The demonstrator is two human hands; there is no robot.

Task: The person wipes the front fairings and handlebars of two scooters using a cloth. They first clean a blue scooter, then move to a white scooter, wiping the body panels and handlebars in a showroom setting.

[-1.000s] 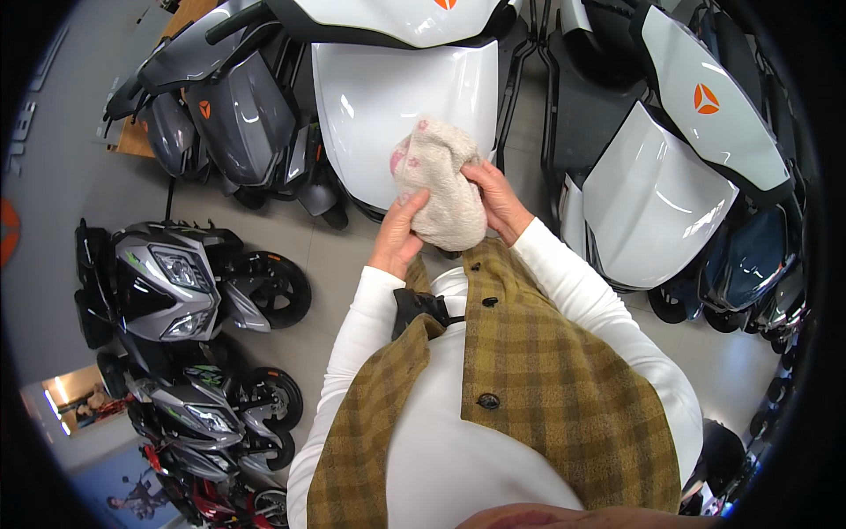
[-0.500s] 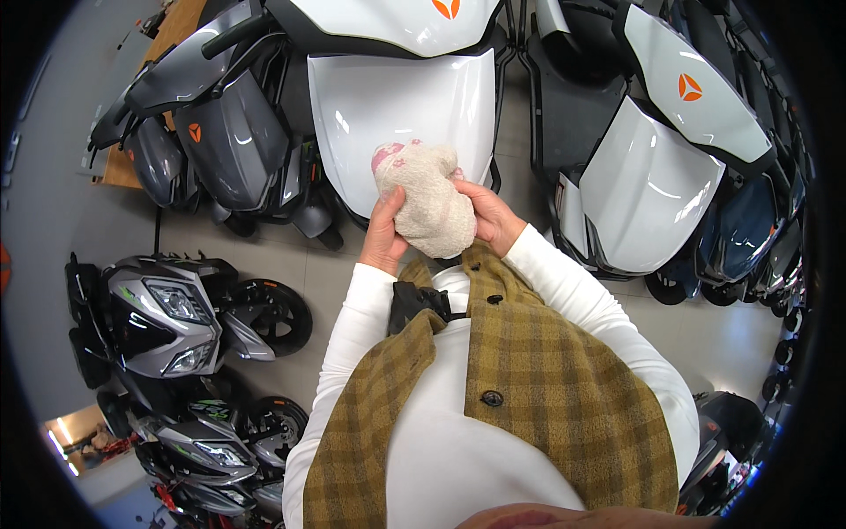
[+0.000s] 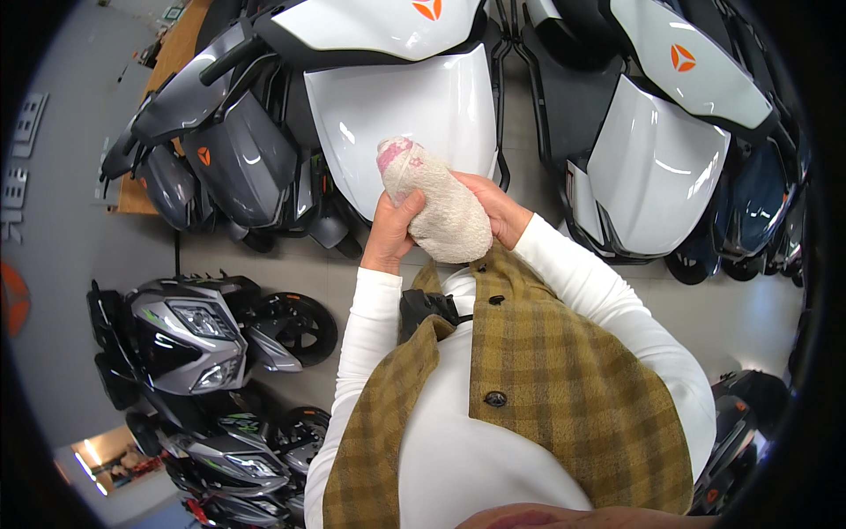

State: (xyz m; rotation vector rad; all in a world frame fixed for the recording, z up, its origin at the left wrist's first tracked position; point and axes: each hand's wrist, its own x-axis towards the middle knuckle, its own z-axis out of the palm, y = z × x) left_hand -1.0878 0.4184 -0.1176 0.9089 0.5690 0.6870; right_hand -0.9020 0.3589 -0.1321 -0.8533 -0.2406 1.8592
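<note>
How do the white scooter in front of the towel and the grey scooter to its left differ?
The white scooter has a pale glossy panel facing the person; the grey scooter is dark and angled away leftward. The towel overlaps the white one, not the grey. Both carry an orange emblem.

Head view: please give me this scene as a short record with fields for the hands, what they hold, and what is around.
Left hand: grips the cloth from the left side
Right hand: supports the cloth from the right
Cloth: cream towel, bunched, with pink marks at its top end
Behind the cloth: white scooter panel, glossy
Left of it: grey scooter
Lower left: silver motorcycle
Clothing: plaid vest over white sleeves
</note>
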